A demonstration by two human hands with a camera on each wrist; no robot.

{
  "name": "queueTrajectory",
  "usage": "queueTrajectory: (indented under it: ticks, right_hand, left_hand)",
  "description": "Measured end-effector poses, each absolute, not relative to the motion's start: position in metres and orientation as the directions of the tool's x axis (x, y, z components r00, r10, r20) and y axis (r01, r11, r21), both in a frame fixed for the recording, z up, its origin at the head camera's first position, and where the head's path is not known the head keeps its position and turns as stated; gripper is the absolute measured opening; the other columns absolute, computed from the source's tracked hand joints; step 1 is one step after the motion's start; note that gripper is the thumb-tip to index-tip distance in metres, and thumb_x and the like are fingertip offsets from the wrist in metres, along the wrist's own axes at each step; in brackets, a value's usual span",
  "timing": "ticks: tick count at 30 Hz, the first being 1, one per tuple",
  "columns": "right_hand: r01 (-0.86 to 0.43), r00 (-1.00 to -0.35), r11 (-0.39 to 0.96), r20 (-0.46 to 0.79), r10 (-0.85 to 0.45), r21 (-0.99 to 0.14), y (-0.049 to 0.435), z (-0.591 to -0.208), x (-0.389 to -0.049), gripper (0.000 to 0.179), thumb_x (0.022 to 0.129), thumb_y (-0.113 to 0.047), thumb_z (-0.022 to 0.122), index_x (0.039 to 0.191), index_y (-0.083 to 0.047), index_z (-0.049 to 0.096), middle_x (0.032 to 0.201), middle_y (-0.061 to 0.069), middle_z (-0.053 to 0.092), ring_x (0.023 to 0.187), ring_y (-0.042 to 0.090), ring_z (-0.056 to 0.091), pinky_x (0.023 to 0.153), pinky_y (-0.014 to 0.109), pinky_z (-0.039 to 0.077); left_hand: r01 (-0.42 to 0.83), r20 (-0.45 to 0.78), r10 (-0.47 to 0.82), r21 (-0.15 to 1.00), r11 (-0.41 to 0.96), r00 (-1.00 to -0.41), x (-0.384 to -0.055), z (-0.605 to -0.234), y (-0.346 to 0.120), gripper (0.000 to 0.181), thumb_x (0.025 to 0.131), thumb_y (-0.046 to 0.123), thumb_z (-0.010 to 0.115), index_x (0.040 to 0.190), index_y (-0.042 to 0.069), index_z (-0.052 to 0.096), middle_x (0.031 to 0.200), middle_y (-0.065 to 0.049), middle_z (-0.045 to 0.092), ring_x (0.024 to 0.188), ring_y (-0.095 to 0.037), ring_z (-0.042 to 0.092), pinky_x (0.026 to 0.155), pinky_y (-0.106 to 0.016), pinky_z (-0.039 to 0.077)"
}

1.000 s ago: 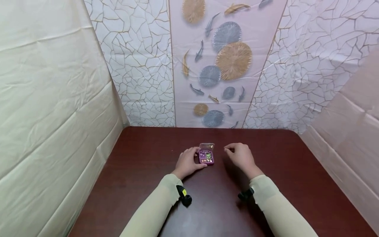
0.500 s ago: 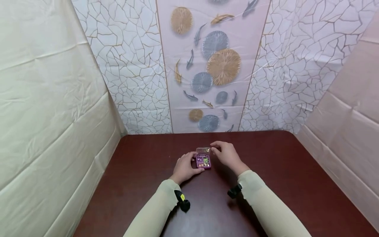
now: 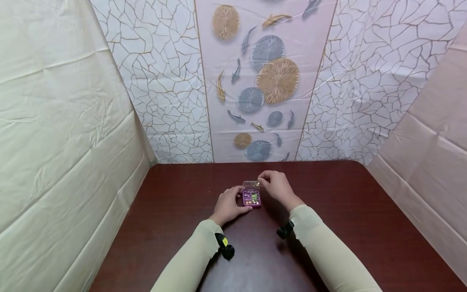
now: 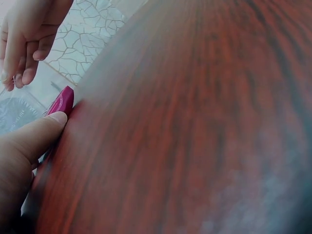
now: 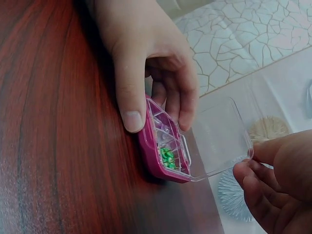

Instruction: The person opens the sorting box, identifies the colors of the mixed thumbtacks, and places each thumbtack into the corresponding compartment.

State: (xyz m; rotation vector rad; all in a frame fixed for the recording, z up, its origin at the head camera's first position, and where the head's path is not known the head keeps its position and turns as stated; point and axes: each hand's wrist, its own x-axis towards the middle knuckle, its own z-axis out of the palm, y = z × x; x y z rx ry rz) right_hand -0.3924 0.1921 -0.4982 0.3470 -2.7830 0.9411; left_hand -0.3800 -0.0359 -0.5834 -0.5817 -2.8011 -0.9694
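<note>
A small magenta compartment case lies on the dark red table, its clear lid swung up on the hinge. Green pieces fill one compartment, and small coloured pieces show in others. My left hand holds the case from the left, thumb at the near edge and fingers toward the back. In the right wrist view, my right hand pinches the lid's upper right corner between thumb and fingertips. The left wrist view catches only the end of the case beyond the left thumb.
The glossy wooden table runs back to a patterned cloth wall. Plain pale cloth hangs along the left and right. Each wrist carries a black strap-mounted device, such as the one on the left.
My right hand has moved left from a spot apart from the case to the raised lid's corner, which it pinches. The left hand keeps its hold. The head view has shifted slightly.
</note>
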Motion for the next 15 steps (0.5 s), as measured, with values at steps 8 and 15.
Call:
queueTrajectory:
  ticks: [8,15]
  right_hand:
    - [-0.289,-0.953,0.764,0.253,-0.169,-0.577,0.1931,-0.5032,-0.3924,0.013,0.109,-0.021,0.072,0.107,-0.015,0.083,0.101,0.001,0.079,0.082,0.018,0.067,0.076,0.042,0.056]
    - [-0.327,-0.937,0.768,0.295,-0.187,-0.551,0.1924,-0.5038,-0.3877,0.012,0.108,-0.02,0.074,0.106,-0.013,0.084,0.104,0.002,0.08,0.092,0.022,0.071,0.084,0.047,0.058]
  left_hand:
    - [0.398,0.238,0.32,0.574,0.715,-0.917,-0.3816,-0.585,-0.0361,0.079,0.086,0.058,0.092,0.149,0.019,0.062,0.132,0.004,0.07,0.112,-0.016,0.063,0.105,-0.048,0.048]
    - [0.392,0.23,0.318,0.573,0.72,-0.92,-0.3822,-0.5835,-0.0364,0.08,0.087,0.057,0.092,0.15,0.019,0.062,0.132,0.003,0.071,0.113,-0.017,0.064,0.106,-0.047,0.048]
